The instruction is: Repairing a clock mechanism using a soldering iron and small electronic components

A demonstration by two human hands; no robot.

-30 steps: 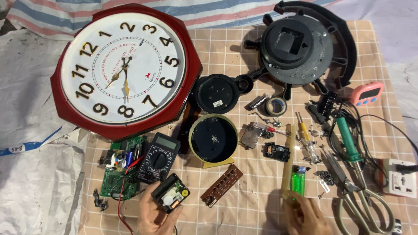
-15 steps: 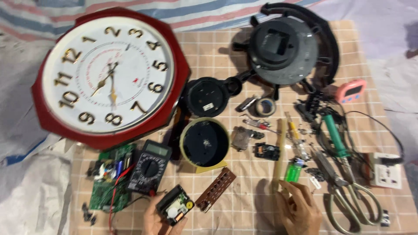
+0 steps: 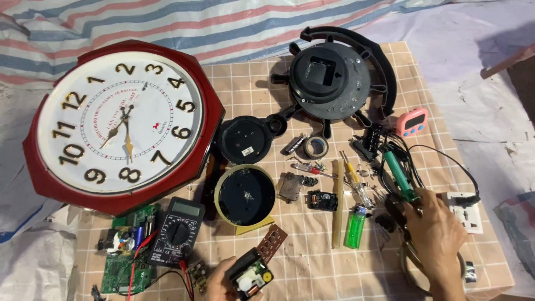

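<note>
Left grip (image 3: 223,284): closed around black clock movement (image 3: 249,274), bottom centre. Right grip (image 3: 437,237): fingers on green soldering iron (image 3: 398,175), closure unclear; green lighter (image 3: 353,228) nearby.

Two bare hands (image 3: 440,234); no sleeves, rings or gloves

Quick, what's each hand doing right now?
Left hand: closed around a small black clock mechanism.
Right hand: fingers on the green-handled soldering iron; firm grip cannot be told.

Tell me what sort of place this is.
Probably a makeshift clock repair bench: a big red wall clock, a multimeter and a green soldering iron lie among loose parts on a checked cloth.
</note>
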